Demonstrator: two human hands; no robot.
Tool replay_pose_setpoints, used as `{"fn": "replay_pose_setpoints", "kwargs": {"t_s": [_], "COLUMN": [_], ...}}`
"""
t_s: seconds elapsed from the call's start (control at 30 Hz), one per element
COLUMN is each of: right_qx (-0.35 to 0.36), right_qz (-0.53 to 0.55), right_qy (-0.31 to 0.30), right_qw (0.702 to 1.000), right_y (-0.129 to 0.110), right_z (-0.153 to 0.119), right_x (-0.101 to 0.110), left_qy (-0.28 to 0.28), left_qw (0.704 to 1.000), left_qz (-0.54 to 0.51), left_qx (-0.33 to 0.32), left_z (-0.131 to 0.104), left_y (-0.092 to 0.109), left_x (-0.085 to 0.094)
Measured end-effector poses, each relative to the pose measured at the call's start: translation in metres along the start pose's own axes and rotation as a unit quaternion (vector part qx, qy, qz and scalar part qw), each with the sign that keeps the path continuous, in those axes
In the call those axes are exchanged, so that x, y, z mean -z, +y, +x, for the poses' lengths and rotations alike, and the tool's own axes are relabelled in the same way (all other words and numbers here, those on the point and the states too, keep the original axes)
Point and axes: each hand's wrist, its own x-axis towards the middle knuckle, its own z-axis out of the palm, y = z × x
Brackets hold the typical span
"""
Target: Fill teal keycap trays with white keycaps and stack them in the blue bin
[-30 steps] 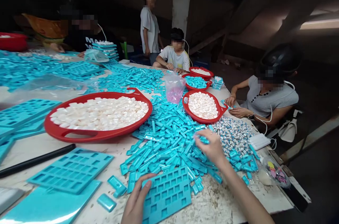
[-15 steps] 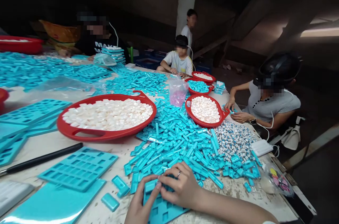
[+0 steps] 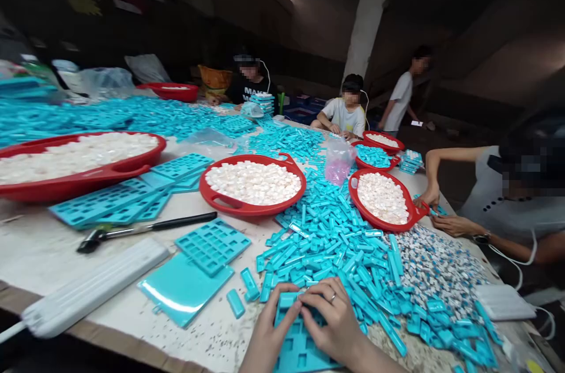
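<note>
Right before me on the pale wooden bench (image 3: pixel 35 246) lies the turquoise rectangular plastic grid panel (image 3: pixel 295 356). Behind it spreads the heap of turquoise oblong plastic pieces (image 3: pixel 335 243). To my left, a turquoise perforated plastic sheet (image 3: pixel 212 246) lies partly on a turquoise smooth plastic sheet (image 3: pixel 183 290) (the two overlap, so some of the lower one is hidden). Further left is the long white plastic power strip (image 3: pixel 99 286), with the black-handled metal-headed hammer (image 3: pixel 170 223) behind it. Behind the perforated sheet, white small plastic pieces (image 3: pixel 253 183) fill a red oval plastic basket (image 3: pixel 260 209). Right of the heap lies the pile of white-and-blue tiny plastic parts (image 3: pixel 441 264).
</note>
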Motion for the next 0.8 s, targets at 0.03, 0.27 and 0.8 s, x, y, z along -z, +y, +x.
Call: {"fn": "replay_pose_setpoints", "kwargs": {"t_s": [0.03,0.27,0.8], "right_qx": [-0.003,-0.011,-0.01], "right_qz": [0.009,0.019,0.041], "right_qy": [-0.002,-0.005,0.035], "right_qw": [1.0,1.0,0.999], "right_y": [0.0005,0.0017,0.0055], "right_z": [-0.0003,0.0005,0.0007], "right_x": [0.0004,0.0016,0.0001], "left_qy": [0.001,0.0,0.003], "left_qw": [1.0,1.0,1.0], "left_qz": [0.0,-0.005,0.003], "left_qx": [0.001,0.004,0.01], "left_z": [-0.0007,-0.0006,-0.0013], "left_y": [0.001,-0.0011,0.0042], "left_x": [-0.0006,-0.0002,-0.0011]}}
